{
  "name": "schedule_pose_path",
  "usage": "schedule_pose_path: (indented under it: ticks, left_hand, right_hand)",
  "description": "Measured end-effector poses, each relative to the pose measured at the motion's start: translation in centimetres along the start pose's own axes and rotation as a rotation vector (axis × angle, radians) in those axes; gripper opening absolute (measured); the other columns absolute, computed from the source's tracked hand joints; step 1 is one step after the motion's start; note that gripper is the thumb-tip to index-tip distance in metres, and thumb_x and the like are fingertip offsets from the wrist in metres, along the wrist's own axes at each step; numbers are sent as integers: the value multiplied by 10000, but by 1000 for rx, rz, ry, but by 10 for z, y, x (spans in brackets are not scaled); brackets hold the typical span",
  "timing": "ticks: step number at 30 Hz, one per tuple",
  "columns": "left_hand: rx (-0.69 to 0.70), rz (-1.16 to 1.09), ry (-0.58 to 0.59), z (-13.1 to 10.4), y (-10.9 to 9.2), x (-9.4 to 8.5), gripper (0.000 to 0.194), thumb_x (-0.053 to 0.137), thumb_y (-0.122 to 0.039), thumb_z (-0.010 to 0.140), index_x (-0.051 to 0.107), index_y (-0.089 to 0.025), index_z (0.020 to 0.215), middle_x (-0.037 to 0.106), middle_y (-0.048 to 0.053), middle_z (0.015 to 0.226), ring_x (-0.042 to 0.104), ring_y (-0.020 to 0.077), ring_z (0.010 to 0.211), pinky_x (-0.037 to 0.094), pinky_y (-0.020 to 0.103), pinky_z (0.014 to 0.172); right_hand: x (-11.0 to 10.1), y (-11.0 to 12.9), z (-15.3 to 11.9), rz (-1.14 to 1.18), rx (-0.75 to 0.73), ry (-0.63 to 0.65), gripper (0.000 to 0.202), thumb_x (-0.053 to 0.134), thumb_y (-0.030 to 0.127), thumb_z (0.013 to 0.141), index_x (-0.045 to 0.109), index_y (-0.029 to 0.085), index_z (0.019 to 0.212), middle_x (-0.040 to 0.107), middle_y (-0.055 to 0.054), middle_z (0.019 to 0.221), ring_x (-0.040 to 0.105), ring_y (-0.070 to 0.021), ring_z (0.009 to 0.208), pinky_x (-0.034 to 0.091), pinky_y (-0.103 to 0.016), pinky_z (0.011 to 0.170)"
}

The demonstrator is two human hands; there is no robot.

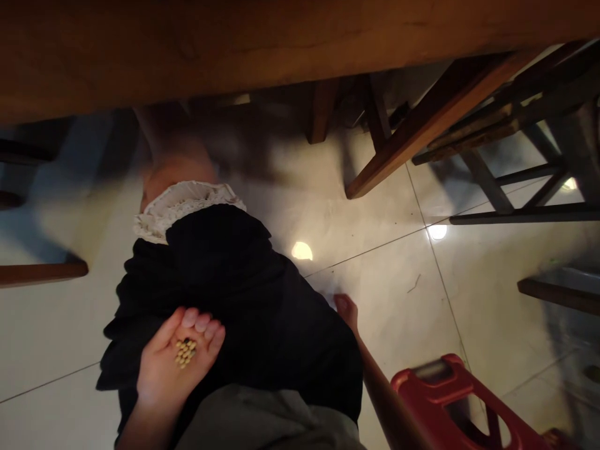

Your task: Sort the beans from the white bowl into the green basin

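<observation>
Palm up over the dark cloth on my lap, my left hand (pixel 180 353) is cupped around a small heap of pale yellow beans (pixel 185 352), with a dark one among them. My right hand (pixel 345 309) hangs beside the right edge of the black garment (pixel 262 312), low over the tiled floor. Its fingers are partly hidden by the cloth and blurred, so what they hold, if anything, cannot be made out.
A wooden table edge (pixel 234 56) spans the top. Wooden legs (pixel 398 144) stand beneath it. A dark wooden stool (pixel 515 156) is at the right, a red plastic stool (pixel 450 394) at the lower right. Light tiles (pixel 384 281) cover the floor.
</observation>
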State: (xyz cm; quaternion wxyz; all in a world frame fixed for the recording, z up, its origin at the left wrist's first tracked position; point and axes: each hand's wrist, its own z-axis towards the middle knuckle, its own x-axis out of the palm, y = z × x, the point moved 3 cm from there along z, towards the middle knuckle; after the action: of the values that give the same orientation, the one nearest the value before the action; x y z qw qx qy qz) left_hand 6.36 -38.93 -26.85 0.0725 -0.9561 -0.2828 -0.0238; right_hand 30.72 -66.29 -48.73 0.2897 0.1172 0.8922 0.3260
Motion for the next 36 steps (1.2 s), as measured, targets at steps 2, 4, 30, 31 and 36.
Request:
schedule_pose_path:
  ticks: [2,4,30,31,36]
  left_hand:
    - [0,-9,17,0,0,-1,562,167,-162,937,579,-200,556,639,8,508,653,139,492,582,261,505]
    - [-7,-25,21,1,0,0,567,165,-166,939,575,-198,548,639,7,505,647,135,485,577,254,503]
    - [-102,19,370,4,-1,-7,572,234,-170,951,707,-166,629,739,71,669,705,159,662,589,308,713]
    - [-104,21,378,4,-2,-8,570,236,-169,950,713,-165,638,742,73,674,707,160,668,588,308,714]
    - [-105,15,402,5,0,-8,542,262,-160,946,727,-154,668,749,81,699,712,166,703,585,310,740]
  right_hand:
    - [1,4,25,-61,-26,-100,287,540,361,918,581,165,1123,613,-66,1120,617,-177,946,536,-379,815]
    - [1,10,47,-124,-66,-175,292,541,358,917,576,167,1134,606,-72,1141,612,-182,970,530,-393,835]
    - [-47,57,115,-274,-242,-517,314,556,352,910,563,158,1156,604,-74,1142,615,-186,968,535,-397,824]
    - [-54,63,127,-281,-249,-523,313,557,351,909,564,156,1154,605,-73,1138,616,-185,965,536,-395,821]
    - [-64,85,165,-330,-311,-491,305,556,349,910,568,163,1151,601,-75,1155,611,-188,982,531,-401,837]
